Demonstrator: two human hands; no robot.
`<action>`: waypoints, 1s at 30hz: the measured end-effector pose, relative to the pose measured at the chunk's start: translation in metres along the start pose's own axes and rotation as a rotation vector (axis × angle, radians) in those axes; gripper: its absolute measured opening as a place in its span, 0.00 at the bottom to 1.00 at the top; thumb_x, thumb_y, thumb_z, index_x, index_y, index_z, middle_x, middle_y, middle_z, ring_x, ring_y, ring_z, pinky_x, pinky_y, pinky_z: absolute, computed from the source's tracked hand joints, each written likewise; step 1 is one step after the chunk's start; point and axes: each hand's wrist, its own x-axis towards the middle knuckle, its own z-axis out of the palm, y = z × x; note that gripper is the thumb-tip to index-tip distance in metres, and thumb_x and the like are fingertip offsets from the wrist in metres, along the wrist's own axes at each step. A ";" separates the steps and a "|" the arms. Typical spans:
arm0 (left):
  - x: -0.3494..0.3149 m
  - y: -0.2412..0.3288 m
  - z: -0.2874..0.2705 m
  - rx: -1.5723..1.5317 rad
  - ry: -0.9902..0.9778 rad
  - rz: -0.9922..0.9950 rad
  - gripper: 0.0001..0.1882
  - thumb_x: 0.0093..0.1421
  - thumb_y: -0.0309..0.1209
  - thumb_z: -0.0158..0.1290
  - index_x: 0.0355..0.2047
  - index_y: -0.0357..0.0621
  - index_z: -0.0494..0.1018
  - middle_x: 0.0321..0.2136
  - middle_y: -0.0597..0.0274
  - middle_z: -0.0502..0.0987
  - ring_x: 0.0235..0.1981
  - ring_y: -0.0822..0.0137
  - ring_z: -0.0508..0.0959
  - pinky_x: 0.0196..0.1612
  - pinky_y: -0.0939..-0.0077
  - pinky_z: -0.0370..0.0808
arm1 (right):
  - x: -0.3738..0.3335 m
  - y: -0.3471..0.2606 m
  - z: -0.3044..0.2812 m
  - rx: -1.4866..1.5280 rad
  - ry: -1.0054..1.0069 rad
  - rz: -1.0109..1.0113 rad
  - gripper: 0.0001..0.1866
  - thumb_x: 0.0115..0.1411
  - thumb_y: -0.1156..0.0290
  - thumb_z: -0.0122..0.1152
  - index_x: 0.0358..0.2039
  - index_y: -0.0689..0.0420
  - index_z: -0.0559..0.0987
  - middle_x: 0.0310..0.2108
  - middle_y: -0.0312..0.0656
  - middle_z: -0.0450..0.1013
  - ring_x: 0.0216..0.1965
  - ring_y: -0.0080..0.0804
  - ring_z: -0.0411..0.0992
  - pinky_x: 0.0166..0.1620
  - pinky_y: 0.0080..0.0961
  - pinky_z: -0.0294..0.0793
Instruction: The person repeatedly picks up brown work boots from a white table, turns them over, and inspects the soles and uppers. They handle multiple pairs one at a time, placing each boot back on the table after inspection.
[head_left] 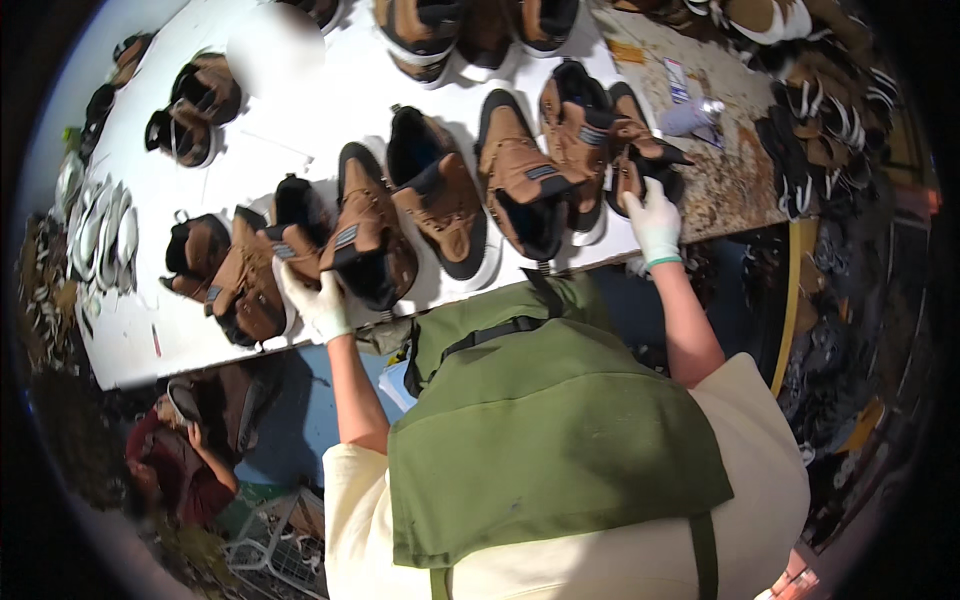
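Observation:
Brown and black high-top shoes stand in a row along the near edge of a white table (250,130). My left hand (320,303), in a white glove, closes on the near end of a brown shoe (297,240) left of the middle. Farther right, my right hand (654,222), also gloved, grips the near part of the row's rightmost shoe (640,150). Its fingertips are partly hidden against that shoe. Between my hands stand several more shoes, among them a brown shoe (445,200) with a black collar and white sole.
More brown shoes (425,30) stand at the far side, and a pair (195,105) at the far left. A worn brown board (740,170) adjoins on the right, with a greyish bottle-like item (690,118) on it. Pale soles (103,235) lie at the left edge. A person (180,460) works lower left.

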 end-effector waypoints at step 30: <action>0.000 0.026 -0.011 0.003 -0.060 -0.099 0.39 0.56 0.28 0.57 0.66 0.39 0.54 0.65 0.50 0.57 0.66 0.57 0.58 0.68 0.66 0.53 | -0.001 0.008 -0.013 0.178 -0.068 0.013 0.29 0.50 0.58 0.68 0.52 0.55 0.74 0.33 0.54 0.77 0.35 0.52 0.76 0.40 0.41 0.75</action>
